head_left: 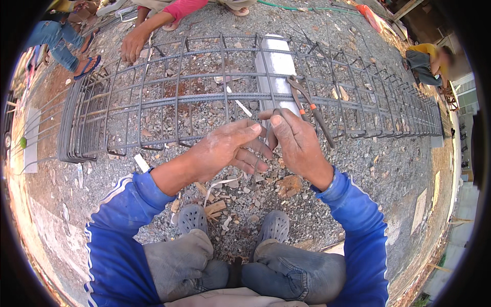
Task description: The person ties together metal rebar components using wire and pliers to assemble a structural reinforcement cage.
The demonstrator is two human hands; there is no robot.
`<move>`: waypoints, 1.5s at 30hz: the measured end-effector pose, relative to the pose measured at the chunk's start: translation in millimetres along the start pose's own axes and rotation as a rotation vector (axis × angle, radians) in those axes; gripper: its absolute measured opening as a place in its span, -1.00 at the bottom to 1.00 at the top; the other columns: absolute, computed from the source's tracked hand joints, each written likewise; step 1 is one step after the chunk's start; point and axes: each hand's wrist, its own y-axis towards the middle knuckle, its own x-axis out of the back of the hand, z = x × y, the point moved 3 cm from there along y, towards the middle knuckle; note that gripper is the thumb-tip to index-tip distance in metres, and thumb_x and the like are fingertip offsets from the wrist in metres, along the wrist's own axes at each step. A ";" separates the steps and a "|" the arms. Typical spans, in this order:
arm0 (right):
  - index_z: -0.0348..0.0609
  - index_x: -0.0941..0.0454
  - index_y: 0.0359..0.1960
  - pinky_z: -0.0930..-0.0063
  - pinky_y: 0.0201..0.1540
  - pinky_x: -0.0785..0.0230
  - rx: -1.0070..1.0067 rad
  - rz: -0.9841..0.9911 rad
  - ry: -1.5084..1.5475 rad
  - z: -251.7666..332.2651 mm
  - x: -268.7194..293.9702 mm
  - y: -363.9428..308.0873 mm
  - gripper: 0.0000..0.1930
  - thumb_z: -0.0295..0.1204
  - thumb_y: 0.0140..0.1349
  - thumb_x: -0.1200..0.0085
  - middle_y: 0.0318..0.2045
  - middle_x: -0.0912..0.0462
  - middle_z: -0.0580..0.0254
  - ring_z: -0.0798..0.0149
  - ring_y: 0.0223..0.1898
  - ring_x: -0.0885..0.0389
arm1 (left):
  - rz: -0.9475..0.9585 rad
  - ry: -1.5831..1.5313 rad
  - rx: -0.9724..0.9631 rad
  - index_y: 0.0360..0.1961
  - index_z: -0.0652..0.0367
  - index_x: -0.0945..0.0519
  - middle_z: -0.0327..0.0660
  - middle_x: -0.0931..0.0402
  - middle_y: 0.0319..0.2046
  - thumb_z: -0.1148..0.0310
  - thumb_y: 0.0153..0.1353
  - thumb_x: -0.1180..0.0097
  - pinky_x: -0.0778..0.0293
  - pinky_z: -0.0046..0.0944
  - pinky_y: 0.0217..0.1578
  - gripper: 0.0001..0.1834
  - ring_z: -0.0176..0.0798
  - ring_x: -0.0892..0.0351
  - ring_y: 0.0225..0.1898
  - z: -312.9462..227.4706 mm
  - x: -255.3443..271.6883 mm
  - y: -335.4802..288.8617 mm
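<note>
A long cage of dark ribbed steel bars and rectangular hoops [204, 97] is set across the grey gravel ground [368, 163], with its near edge just beyond the 2 bare hands. At the left end of the cage, a tight stack of dark steel hoops [76, 125] is gathered.

A thin dark metal wire [257, 157] is pinched between the thumb and forefinger of the right hand [302, 140], close to the cage's near edge. The left hand [220, 148] is held half open beside it, thumb raised and fingers spread; whether the wire is touched by them cannot be told.

A pair of dark metal pincers with orange-banded handles [314, 107] is laid over the near edge of the cage, just beyond the right hand. Beneath the bars, a smooth white board [282, 64] is seen crossing the cage's width.

Near the cage's far edge, toward the left end, a co-worker's hand [134, 45] below a red sleeve [181, 9] is held with fingers bent downward; what is gripped by it cannot be told. 2 grey perforated clogs [193, 219] are planted on the gravel before the cage's near edge.
</note>
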 end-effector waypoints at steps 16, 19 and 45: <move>-0.30 -0.58 -0.12 0.59 -0.64 -0.28 -0.379 0.052 0.422 3.1 0.2 7.9 -0.72 -0.33 0.40 0.08 -0.73 -0.31 0.50 0.58 -0.74 -0.26 | -0.267 1.161 -0.930 -0.15 0.28 -0.60 0.05 -0.59 -0.35 0.23 0.29 -0.14 -0.49 -0.05 -0.20 -0.69 0.11 -0.60 -0.25 9.9 31.8 -4.7; -0.27 -0.59 -0.12 0.65 -0.67 -0.12 -0.287 -0.126 0.222 -7.2 24.7 12.0 -0.74 -0.36 0.40 0.08 -0.71 -0.29 0.58 0.63 -0.72 -0.20 | -0.394 1.154 -1.012 -0.06 0.31 -0.53 0.01 -0.57 -0.32 0.16 0.24 -0.20 -0.46 0.00 -0.19 -0.57 0.09 -0.57 -0.27 20.3 31.9 -4.7; -0.22 -0.65 -0.17 0.66 -0.54 -0.07 -0.278 -0.224 0.270 -23.6 44.9 7.5 -0.79 -0.37 0.35 -0.04 -0.60 -0.38 0.61 0.65 -0.57 -0.23 | -0.355 1.783 -0.198 -0.23 0.36 -0.51 0.13 -0.55 -0.57 -0.12 0.08 -0.20 -0.51 0.12 -0.39 -0.37 0.22 -0.59 -0.47 43.2 98.2 35.4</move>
